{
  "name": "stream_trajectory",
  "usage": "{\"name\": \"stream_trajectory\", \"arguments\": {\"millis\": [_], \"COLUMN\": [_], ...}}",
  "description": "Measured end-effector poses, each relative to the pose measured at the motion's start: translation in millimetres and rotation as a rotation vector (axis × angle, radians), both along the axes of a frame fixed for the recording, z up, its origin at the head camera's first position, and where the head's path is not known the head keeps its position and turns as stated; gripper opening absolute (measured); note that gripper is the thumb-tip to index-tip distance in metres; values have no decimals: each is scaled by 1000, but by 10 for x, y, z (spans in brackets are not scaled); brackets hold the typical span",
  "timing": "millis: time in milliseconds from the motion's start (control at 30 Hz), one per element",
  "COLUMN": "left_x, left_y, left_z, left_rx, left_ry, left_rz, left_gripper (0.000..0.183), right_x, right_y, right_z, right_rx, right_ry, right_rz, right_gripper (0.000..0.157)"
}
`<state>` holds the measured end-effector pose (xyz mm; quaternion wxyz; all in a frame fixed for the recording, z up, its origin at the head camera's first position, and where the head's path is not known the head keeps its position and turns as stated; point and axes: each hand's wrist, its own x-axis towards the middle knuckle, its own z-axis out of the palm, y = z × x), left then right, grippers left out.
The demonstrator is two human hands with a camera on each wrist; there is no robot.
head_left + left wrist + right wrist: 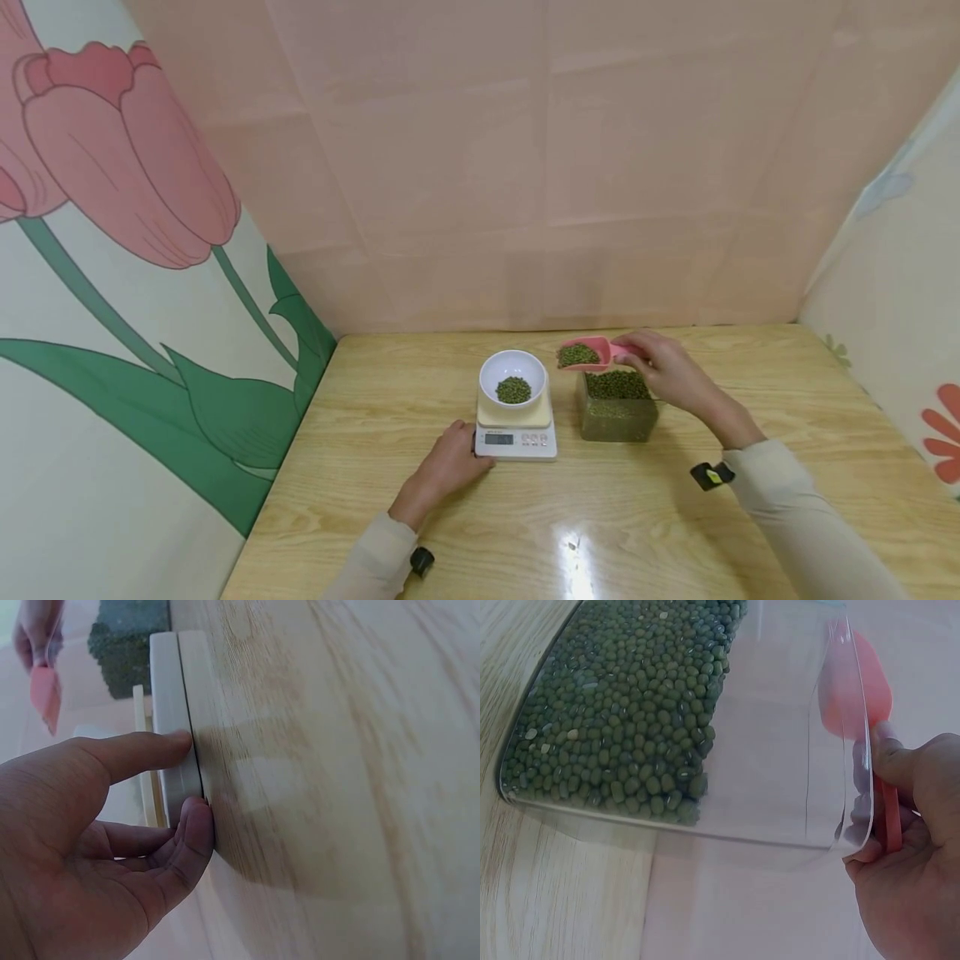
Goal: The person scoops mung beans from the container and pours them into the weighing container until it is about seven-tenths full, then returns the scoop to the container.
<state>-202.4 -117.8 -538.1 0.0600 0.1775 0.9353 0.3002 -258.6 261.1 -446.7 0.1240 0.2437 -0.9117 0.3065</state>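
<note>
My right hand (666,367) grips the handle of a pink scoop (596,354) heaped with green mung beans. The scoop is held above and slightly left of a clear box (618,425) partly filled with mung beans (630,712). A white bowl (495,367) with a small pile of beans (513,390) stands on a kitchen scale (517,446). At the scale's near left corner my left hand (457,458) holds the edge. In the left wrist view, its thumb and curled fingers lie against the scale's side. The digits on the display (498,439) are too small to read.
The wooden table (360,467) ends at a pink-covered wall (465,208) behind. A wall with painted tulips (135,158) stands to the left, another with a red flower to the right. A dark wrist device hangs by each sleeve (772,475).
</note>
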Motion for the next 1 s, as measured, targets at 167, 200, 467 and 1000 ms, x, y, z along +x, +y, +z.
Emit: {"name": "stream_trajectory", "arguments": {"millis": [167, 200, 467, 1000], "left_x": [2, 2, 6, -7], "left_y": [-1, -1, 0, 0], "left_z": [2, 2, 9, 0], "left_rx": [-4, -3, -11, -16], "left_ry": [-3, -5, -6, -25], "left_rz": [2, 2, 6, 13], "left_gripper": [43, 44, 48, 50], "right_x": [-16, -22, -39, -68], "right_y": [-29, -35, -108, -249], "right_z": [-5, -7, 34, 64], "right_rx": [-1, -2, -6, 2], "right_ry": [9, 14, 16, -1], "right_rz": [12, 16, 32, 65], "right_gripper": [18, 18, 19, 19]}}
